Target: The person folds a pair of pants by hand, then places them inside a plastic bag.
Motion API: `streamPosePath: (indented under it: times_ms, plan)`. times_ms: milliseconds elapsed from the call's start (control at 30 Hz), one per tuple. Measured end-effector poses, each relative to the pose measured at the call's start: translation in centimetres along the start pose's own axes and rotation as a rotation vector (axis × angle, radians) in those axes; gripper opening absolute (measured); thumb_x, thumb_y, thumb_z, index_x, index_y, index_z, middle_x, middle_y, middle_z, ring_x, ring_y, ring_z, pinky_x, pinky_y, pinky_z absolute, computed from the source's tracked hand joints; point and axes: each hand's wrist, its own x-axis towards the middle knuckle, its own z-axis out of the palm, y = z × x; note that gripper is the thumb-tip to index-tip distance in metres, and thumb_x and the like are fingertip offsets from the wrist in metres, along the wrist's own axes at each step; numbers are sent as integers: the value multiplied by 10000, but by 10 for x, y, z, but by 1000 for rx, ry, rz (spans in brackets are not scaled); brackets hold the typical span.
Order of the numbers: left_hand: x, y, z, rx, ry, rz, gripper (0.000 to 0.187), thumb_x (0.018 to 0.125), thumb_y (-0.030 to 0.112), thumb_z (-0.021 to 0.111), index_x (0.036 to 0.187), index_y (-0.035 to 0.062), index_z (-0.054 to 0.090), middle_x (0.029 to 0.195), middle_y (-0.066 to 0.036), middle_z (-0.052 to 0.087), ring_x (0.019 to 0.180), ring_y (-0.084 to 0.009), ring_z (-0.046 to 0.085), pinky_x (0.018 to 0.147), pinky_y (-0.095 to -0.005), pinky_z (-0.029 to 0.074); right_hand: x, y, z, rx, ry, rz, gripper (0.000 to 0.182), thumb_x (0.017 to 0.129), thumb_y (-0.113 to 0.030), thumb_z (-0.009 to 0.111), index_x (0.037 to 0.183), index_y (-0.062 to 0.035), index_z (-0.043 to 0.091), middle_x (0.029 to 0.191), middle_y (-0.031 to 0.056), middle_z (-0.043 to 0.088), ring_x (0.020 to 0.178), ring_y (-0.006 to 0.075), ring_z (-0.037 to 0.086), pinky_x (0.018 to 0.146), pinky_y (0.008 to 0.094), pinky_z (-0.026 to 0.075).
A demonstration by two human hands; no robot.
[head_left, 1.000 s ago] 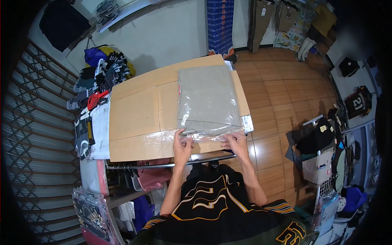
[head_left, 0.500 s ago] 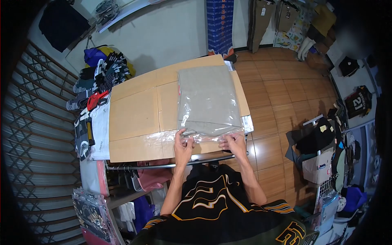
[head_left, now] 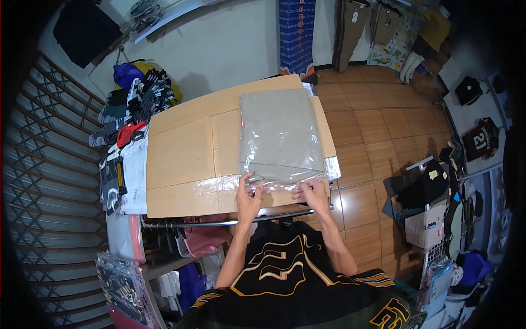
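Note:
A folded grey-beige garment point(head_left: 279, 129) lies inside a clear plastic bag point(head_left: 282, 171) on the right part of a flat cardboard sheet point(head_left: 181, 145). At the bag's near left corner, my left hand point(head_left: 249, 198) pinches the loose plastic edge between thumb and fingers. My right hand point(head_left: 313, 196) grips the same edge near the right corner, its fingers closed on the film. Between the two hands the clear flap runs wrinkled and shiny. A small red tag shows at the garment's left side.
A metal rail point(head_left: 235, 221) with hung clothes runs below the cardboard's near edge. Socks point(head_left: 156, 96) and a red-handled tool point(head_left: 131, 133) lie at the left, near a folding metal gate point(head_left: 55, 148). Tiled floor point(head_left: 361, 164) extends right, towards a box point(head_left: 426, 226) and clothes.
My hands have barely moved; the left has shifted slightly right along the bag's edge. The garment and bag stay in place.

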Motion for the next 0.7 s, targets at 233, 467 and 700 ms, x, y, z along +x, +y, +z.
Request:
streamPosePath:
  times_ms: [233,467,700]
  plan:
    - [-1,-2,7,-58,0,-7,498,929,54,675,1382,59,468,827,-72,673,721,-102,635,620,-246,504,-3,-7,4,-12,-40,34,251,974,-144,620,1047,94,649,888,189,728,718,215,730,591,289,586]
    - [0,-2,11,-3,17,25,511,932,54,673,1394,53,455,826,-64,663,735,-114,639,641,-255,510,2,4,4,-8,-45,-17,273,976,-156,617,1061,101,648,883,189,725,722,214,729,619,284,587]
    - [-3,2,15,-73,1,-4,543,934,68,677,1417,50,430,816,-75,654,741,-117,648,633,-266,520,-2,-5,12,5,-36,67,253,972,-167,628,1048,73,661,889,178,730,720,205,729,621,279,584]
